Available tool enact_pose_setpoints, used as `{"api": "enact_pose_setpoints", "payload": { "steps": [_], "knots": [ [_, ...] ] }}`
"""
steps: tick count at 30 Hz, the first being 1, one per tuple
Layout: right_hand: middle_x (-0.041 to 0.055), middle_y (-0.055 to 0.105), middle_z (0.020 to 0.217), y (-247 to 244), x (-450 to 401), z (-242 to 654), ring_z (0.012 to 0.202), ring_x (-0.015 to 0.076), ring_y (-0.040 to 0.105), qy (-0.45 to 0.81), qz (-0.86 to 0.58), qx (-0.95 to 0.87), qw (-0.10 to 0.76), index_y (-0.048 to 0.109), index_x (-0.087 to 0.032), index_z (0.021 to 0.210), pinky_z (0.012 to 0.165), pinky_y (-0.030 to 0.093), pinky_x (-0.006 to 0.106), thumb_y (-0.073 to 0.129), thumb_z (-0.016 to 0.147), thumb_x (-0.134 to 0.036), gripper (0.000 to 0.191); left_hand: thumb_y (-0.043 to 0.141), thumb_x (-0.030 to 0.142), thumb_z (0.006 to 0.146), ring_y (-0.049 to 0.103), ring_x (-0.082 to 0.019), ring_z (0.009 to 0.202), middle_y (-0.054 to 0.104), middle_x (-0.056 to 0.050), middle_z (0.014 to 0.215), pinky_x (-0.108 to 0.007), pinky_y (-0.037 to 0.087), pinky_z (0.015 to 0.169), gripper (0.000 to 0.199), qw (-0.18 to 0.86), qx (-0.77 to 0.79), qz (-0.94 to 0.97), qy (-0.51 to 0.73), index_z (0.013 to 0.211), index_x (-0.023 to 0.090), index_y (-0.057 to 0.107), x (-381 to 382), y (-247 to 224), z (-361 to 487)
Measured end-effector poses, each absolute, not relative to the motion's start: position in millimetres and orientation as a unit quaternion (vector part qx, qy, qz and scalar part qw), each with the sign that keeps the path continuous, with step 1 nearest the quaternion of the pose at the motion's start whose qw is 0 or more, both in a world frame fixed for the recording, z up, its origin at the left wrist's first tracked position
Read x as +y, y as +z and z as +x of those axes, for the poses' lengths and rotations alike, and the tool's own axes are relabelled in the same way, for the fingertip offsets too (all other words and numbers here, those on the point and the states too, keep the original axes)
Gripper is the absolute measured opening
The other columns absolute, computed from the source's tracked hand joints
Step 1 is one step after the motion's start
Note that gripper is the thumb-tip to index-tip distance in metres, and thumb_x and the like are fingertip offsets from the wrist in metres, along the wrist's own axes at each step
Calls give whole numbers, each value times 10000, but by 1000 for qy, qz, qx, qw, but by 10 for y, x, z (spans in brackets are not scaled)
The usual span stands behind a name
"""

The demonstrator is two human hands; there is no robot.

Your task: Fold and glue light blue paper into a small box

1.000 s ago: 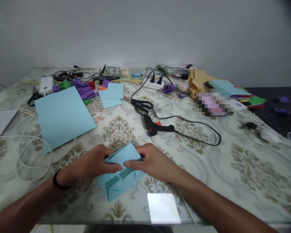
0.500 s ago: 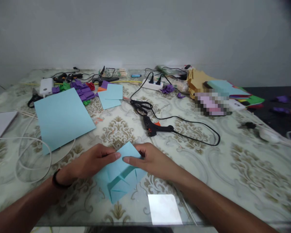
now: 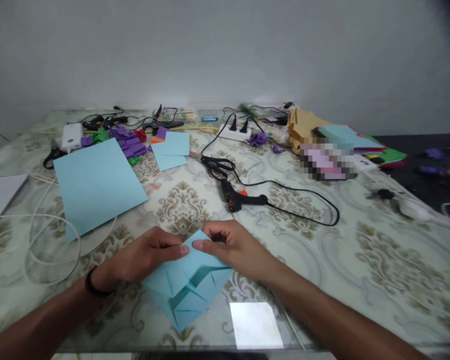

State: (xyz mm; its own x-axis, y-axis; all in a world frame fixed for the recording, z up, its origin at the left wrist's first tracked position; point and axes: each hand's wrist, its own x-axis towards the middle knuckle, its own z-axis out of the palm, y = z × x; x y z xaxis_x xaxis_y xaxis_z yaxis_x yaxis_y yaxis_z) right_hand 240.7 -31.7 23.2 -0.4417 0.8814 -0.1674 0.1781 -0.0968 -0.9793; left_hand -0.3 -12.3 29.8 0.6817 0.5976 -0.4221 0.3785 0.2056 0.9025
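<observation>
A light blue folded paper [image 3: 193, 290] is held between both hands near the front of the table, its creased, partly opened side facing down toward me. My left hand [image 3: 153, 252] pinches its upper left edge, thumb on top. On the upper right, my right hand [image 3: 232, 247] grips the same paper, its thumb close to the left thumb. The fingers beneath the paper are hidden. Beyond the hands lies a black glue gun [image 3: 242, 197] with a looping cord. A large light blue sheet [image 3: 101, 185] rests to the left.
Small blue sheets [image 3: 177, 144], purple folded pieces [image 3: 127, 142] and scissors [image 3: 53, 154] lie toward the back left. A white power strip [image 3: 234, 132] stands at the back. Coloured paper [image 3: 345, 137] is stacked at the right. A white cable [image 3: 77, 250] loops at the left.
The folded paper has shifted slightly down toward me, and its lower folds look more spread. Both hands still hold it, with the thumbs a little lower on it.
</observation>
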Motion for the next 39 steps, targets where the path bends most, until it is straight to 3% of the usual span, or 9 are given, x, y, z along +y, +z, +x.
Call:
{"api": "enact_pose_setpoints", "payload": {
  "steps": [6, 12, 18, 32, 39],
  "knots": [
    [-46, 431, 691, 210, -315, 2378, 637, 113, 398, 595, -423, -606, 316, 554, -196, 761, 559, 301, 253, 681, 934, -478, 355, 623, 556, 981, 316, -80, 531, 370, 56, 596, -223, 243, 460, 526, 685, 391, 608, 90, 647, 181, 467, -123, 224, -12],
    [-63, 382, 644, 203, -327, 2374, 597, 105, 351, 600, -425, -596, 321, 511, -204, 707, 541, 261, 260, 706, 913, -457, 380, 618, 561, 989, 319, -81, 542, 385, 50, 605, -227, 251, 475, 527, 680, 375, 624, 84, 656, 171, 496, -127, 210, -28],
    [-31, 520, 678, 209, -328, 2354, 623, 118, 433, 604, -437, -576, 336, 654, -175, 792, 556, 332, 255, 746, 888, -506, 357, 612, 581, 977, 340, -89, 543, 386, 40, 613, -222, 255, 465, 533, 665, 393, 632, 57, 655, 174, 490, -123, 226, -28],
    [-14, 595, 670, 231, -308, 2377, 625, 125, 488, 547, -432, -622, 359, 695, -177, 751, 572, 369, 260, 658, 957, -452, 345, 587, 559, 974, 321, -90, 528, 361, 45, 593, -223, 234, 446, 522, 644, 392, 654, 61, 631, 188, 452, -120, 307, 4],
    [22, 716, 716, 191, -196, 2461, 638, 154, 579, 495, -486, -570, 441, 789, -189, 813, 642, 459, 295, 665, 932, -459, 320, 589, 562, 972, 343, -96, 529, 380, 42, 602, -226, 250, 447, 514, 644, 398, 650, 69, 640, 196, 448, -116, 348, -3]
  ]
}}
